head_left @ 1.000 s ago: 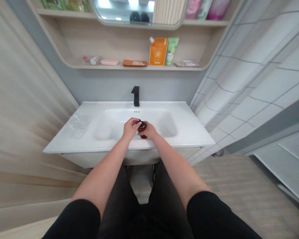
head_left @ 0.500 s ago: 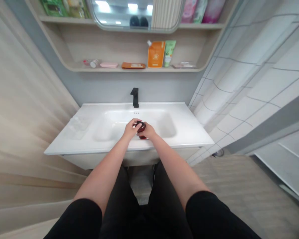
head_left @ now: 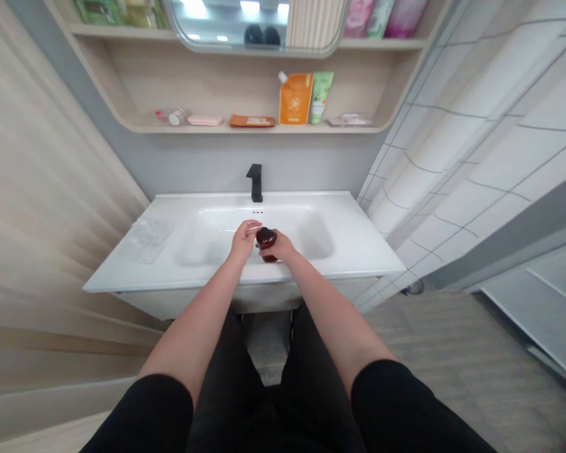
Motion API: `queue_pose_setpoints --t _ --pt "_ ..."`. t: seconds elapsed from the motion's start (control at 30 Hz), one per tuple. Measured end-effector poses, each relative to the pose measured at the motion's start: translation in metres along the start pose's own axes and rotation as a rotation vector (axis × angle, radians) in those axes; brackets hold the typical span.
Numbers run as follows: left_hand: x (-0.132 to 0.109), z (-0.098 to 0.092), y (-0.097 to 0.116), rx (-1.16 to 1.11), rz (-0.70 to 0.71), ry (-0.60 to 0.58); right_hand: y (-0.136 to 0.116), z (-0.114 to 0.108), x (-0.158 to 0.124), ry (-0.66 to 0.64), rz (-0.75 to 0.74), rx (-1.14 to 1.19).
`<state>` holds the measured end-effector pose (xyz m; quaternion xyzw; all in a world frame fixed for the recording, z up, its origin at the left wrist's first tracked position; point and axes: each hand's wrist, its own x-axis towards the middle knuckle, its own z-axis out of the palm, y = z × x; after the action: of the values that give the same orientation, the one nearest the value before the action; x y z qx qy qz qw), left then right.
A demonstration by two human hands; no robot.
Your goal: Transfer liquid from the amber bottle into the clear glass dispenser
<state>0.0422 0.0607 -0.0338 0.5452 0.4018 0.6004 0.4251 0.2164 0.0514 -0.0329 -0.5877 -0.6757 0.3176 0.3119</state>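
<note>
My right hand [head_left: 279, 246] grips a dark red glass bottle [head_left: 266, 243] with a dark top, holding it upright over the front of the white sink basin. My left hand [head_left: 243, 240] is just left of the bottle, its fingers extended and pointing right toward the bottle's top. Those fingertips are very close to the bottle, but I cannot tell whether they touch it. Nothing shows in my left hand.
A black faucet [head_left: 256, 184] stands at the back of the white sink counter [head_left: 358, 251]. A clear mat [head_left: 148, 240] lies on the counter's left side. Above, a wooden shelf [head_left: 259, 129] holds an orange pouch [head_left: 295, 99] and a green tube [head_left: 321, 97]. Tiled wall stands to the right.
My left hand has come off the bottle's top and moved slightly left, with its fingers straighter. The bottle now shows its dark top uncovered, and my right hand still holds it.
</note>
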Motion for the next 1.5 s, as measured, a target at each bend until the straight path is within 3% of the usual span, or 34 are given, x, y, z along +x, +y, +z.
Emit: queue_pose_setpoints --t 0.3,0.4,0.7,0.93,1.07,1.2,1.37,1.5 --pt "-0.001 0.006 0.002 0.104 0.001 0.063 0.002 0.003 0.003 -0.01 0.004 0.001" --pt "0.0 0.006 0.002 0.062 0.001 0.036 0.0 0.003 0.003 -0.003 0.026 -0.011" --pt "0.0 0.003 -0.004 0.141 -0.004 0.074 0.0 0.005 0.0 0.011 -0.044 -0.094" --pt "-0.001 0.004 -0.006 0.125 0.069 -0.004 -0.003 0.003 -0.001 0.023 -0.031 -0.053" --pt "-0.005 0.006 -0.001 0.232 0.086 -0.049 -0.003 0.003 -0.003 0.092 -0.113 0.017" --pt "-0.011 0.005 0.009 0.321 0.107 0.033 -0.008 0.004 -0.009 0.117 -0.224 0.154" --pt "-0.032 -0.019 0.037 0.345 0.117 0.204 -0.013 0.004 -0.016 -0.087 -0.296 0.358" --pt "-0.054 -0.078 0.087 0.363 0.203 0.369 -0.013 0.006 -0.017 -0.268 -0.303 0.22"
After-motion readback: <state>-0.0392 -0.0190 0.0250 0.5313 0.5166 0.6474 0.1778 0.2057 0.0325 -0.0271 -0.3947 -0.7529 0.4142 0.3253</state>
